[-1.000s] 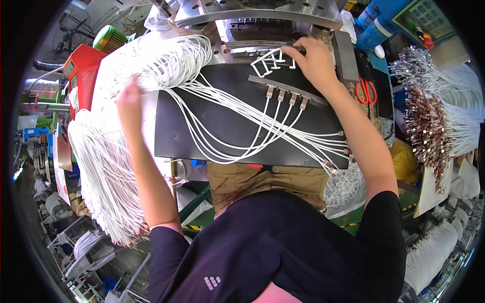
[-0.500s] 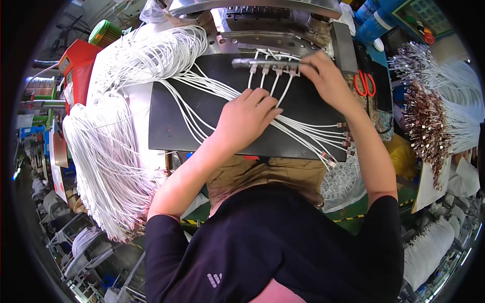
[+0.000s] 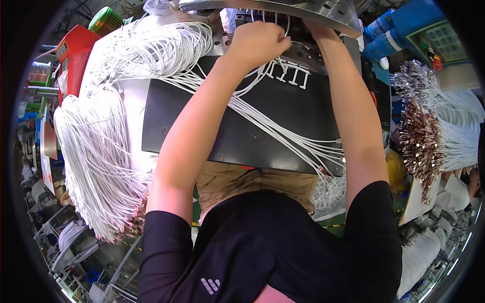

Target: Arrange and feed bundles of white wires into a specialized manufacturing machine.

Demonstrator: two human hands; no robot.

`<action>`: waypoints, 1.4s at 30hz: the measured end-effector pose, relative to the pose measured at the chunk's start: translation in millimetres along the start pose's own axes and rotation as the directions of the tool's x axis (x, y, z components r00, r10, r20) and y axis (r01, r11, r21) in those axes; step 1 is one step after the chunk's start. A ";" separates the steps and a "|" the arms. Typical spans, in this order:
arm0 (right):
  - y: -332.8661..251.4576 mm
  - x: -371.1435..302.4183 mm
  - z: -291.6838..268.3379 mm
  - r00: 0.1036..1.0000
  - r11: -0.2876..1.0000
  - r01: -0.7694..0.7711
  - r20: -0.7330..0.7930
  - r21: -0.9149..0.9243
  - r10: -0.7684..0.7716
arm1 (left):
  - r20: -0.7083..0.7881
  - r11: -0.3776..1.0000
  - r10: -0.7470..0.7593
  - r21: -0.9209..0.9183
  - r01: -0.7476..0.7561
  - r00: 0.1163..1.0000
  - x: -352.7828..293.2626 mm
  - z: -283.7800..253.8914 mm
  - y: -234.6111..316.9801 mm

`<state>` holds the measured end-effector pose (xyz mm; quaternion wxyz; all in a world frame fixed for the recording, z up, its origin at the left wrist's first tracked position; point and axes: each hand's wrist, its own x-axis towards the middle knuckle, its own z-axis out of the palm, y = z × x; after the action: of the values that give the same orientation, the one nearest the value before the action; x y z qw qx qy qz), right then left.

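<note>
At the far side of the black board (image 3: pixel 197 126), my left hand (image 3: pixel 257 44) is closed around white cables (image 3: pixel 289 24) that run on into the machine. My right hand (image 3: pixel 317 29) reaches in under the machine's metal plate (image 3: pixel 283 9); its fingers are hidden there. Just nearer than my left hand, a white branched plastic strip (image 3: pixel 290 76) lies at the board's far edge. More white cables (image 3: pixel 268 121) stretch across the board, their connector ends at its near right corner.
Coiled white cables (image 3: pixel 161 45) and a thick hanging bundle (image 3: pixel 96 161) fill the left side. Farther left stands a red box-shaped device (image 3: pixel 76 50). At right are cable bundles with metal connectors (image 3: pixel 419 131) and a blue control panel (image 3: pixel 429 35). The overhanging metal plate limits room above both hands.
Both hands have moved forward from the board into the machine. The metal bar with several cable ends, earlier over the board, is out of sight. The white branched strip now lies fully exposed.
</note>
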<state>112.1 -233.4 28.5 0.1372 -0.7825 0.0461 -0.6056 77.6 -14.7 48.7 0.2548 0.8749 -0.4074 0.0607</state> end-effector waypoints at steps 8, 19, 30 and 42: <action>-25.5 -20.5 -40.8 0.663 0.999 -0.037 0.749 0.005 0.020 | 0.131 0.976 -0.204 -0.048 0.212 0.970 5.0 7.2 -32.4; -64.5 -50.2 -47.4 0.790 0.970 0.200 0.563 0.139 -0.244 | -0.424 0.886 0.213 0.464 0.009 0.880 3.5 38.4 -46.2; -56.0 -46.2 -113.7 0.591 0.946 -0.315 0.795 0.069 0.139 | -0.578 0.985 0.174 0.109 -0.136 0.797 -38.3 -0.4 -17.7; -120.0 -271.0 -389.4 0.115 0.454 -0.813 0.664 -0.365 0.739 | 0.465 -0.178 -0.722 -0.841 0.511 0.513 -350.9 -11.2 5.0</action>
<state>-344.1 -115.8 -103.3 0.4714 -0.8041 0.3576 -0.0575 -156.8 227.4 -49.7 0.7474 0.5964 0.1525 -0.2499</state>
